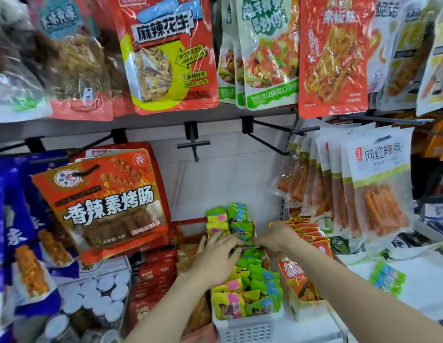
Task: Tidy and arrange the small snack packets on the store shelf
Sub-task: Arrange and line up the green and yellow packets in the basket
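A white slotted basket (pixel 247 329) on the lower shelf holds several small green, yellow and pink snack packets (pixel 250 288), standing in rows toward the back (pixel 230 221). My left hand (pixel 215 253) lies with straight fingers spread on the packets in the middle of the basket. My right hand (pixel 277 240) reaches in from the right, its fingers curled down among the green packets; what they hold is hidden. One loose green packet (pixel 387 278) lies apart on the white shelf to the right.
A box of red packets (pixel 312 240) stands right of the basket, red boxes (pixel 156 276) left of it. White-capped jars (pixel 101 300) sit lower left. Large snack bags (pixel 104 199) hang on pegs; an empty black peg (pixel 194 144) juts out above the basket.
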The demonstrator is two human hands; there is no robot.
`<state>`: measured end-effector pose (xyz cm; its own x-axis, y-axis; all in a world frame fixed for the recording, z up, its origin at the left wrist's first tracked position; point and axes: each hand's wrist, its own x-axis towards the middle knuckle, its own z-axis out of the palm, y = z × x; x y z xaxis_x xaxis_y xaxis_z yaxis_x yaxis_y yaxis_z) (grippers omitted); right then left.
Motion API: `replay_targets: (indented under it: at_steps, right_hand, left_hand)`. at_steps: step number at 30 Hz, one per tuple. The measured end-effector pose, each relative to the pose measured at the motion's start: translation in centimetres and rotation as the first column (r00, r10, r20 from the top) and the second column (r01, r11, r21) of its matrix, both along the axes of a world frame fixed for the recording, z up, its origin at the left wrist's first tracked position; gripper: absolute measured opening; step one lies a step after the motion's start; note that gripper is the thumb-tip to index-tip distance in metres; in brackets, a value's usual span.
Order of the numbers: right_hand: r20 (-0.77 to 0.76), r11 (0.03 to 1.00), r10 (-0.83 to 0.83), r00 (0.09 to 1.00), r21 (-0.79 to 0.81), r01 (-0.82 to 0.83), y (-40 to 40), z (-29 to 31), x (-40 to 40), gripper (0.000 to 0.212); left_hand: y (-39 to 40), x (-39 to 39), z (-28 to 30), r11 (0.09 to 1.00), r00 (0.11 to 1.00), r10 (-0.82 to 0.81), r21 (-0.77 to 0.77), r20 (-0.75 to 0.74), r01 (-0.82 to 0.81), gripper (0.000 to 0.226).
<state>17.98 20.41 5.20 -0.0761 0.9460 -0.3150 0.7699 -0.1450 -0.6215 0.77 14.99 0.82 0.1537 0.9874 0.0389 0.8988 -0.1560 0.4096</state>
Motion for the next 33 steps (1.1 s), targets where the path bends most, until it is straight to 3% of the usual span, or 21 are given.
replay_targets:
  at_steps: [5,8,12,16,18,21,24,29,33]
  right_hand:
    - [0.23,0.968,0.052,0.972,0.229,-0.106,-0.2,-0.5,-0.6,0.043]
    - [0.291,0.942,0.058,0.955,0.301,-0.149,-0.9,0.4,-0.3,0.043]
    - [0.173,0.908,-0.002,0.985,0.412,-0.07,-2.5,4.4,2.0,0.04]
    - [0.054,0.81,-0.018,0.998,0.587,-0.017,-5.0,8.5,4.3,0.023]
    - [-0.057,0.782,-0.012,0.998,0.622,0.045,-6.4,10.3,5.3,0.025]
    - [-0.184,0.787,0.018,0.983,0.608,0.1,-8.2,12.7,6.5,0.025]
    - [-0.208,0.792,0.019,0.978,0.6,0.113,-9.9,14.3,7.0,0.021]
    - [-0.484,0.886,0.043,0.874,0.422,0.19,-12.0,14.5,6.7,0.011]
    - [-0.673,0.944,-0.038,0.739,0.218,0.246,-13.2,13.5,6.3,0.011]
  left_hand:
    - [0.1,-0.1,-0.3,1.0,1.0,0.008,0.011,-0.004,-0.008,0.033]
    - [0.3,-0.1,0.0,1.0,1.0,0.007,0.014,0.001,-0.007,0.031]
    - [-0.2,0.3,0.9,1.0,1.0,0.018,-0.017,0.022,-0.018,0.031]
    - [-1.0,0.4,2.9,0.997,0.999,0.031,-0.067,0.041,-0.028,0.04]
    - [-1.9,0.9,4.1,0.997,0.966,0.066,-0.044,0.252,-0.056,0.049]
    - [-4.5,2.4,5.7,0.993,0.77,0.109,-0.042,0.629,-0.106,0.059]
    - [-7.6,3.9,6.5,0.99,0.546,0.136,-0.088,0.827,-0.113,0.055]
    - [-13.5,4.6,6.3,0.995,0.31,0.089,-0.07,0.947,-0.07,0.019]
    - [-17.0,4.6,6.0,0.995,0.04,0.086,-0.088,0.995,0.046,0.036]
